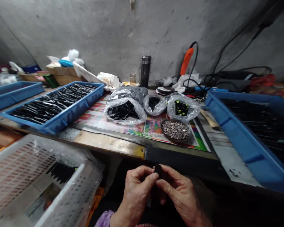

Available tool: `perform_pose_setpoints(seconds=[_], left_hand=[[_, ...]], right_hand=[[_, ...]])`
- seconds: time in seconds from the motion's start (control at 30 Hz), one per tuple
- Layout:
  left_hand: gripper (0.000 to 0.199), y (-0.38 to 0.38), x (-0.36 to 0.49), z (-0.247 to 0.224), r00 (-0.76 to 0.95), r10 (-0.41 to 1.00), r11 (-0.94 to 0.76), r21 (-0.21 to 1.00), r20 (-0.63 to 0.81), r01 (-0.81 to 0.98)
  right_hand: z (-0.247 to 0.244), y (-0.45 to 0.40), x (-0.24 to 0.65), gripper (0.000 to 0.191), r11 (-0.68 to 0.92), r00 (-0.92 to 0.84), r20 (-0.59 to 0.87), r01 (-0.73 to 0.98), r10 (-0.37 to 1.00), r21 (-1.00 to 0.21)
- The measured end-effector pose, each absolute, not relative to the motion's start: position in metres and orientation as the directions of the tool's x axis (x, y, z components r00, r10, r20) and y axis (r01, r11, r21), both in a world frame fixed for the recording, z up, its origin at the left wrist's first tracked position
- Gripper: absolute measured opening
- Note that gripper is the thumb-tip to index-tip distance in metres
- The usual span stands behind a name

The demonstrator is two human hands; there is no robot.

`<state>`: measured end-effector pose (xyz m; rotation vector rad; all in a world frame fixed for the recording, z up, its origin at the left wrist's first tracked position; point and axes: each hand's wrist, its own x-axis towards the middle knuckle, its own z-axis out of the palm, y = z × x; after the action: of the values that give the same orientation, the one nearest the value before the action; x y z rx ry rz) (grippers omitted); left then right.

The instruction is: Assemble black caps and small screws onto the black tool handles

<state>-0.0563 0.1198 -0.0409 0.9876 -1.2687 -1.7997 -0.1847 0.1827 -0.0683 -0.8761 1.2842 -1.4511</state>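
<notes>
Left hand (139, 189) and right hand (180, 192) close together, palms inward, fingers bent, thumbs and fingertips pinching a small black piece (157, 169) upright between them, dish of metal pins (175, 130) on the bench beyond.

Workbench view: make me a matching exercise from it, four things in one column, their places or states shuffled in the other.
1. Dark flask
2. Small metal pins
3. Perforated basket
4. Left hand and right hand

A. White, lower than the bench top
B. Heaped in a round dark dish
C. Fingers on a small black piece
D. Standing upright near the grey wall

Right pairs: 1-D, 2-B, 3-A, 4-C
</notes>
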Motion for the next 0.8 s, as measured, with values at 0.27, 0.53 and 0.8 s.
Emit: perform_pose_setpoints(seconds=[0.27,0.53,0.8], left_hand=[[0.03,0.122,-0.059,-0.045,-0.464,-0.86,-0.292,0.95,-0.21,0.111],[0.02,0.126,-0.058,-0.05,-0.449,-0.89,-0.062,0.997,-0.079,-0.053],[0.019,0.128,-0.056,-0.05,-0.448,-0.891,-0.007,0.991,-0.069,-0.137]], right_hand=[[-0.074,0.186,-0.185,0.049,0.038,-0.326,-0.059,0.071,-0.944,-0.997],[-0.046,0.173,-0.202,0.053,0.127,-0.291,-0.098,-0.08,-0.952,-0.989],[-0.046,0.172,-0.192,0.048,0.18,-0.395,-0.095,-0.183,-0.914,-0.966]])
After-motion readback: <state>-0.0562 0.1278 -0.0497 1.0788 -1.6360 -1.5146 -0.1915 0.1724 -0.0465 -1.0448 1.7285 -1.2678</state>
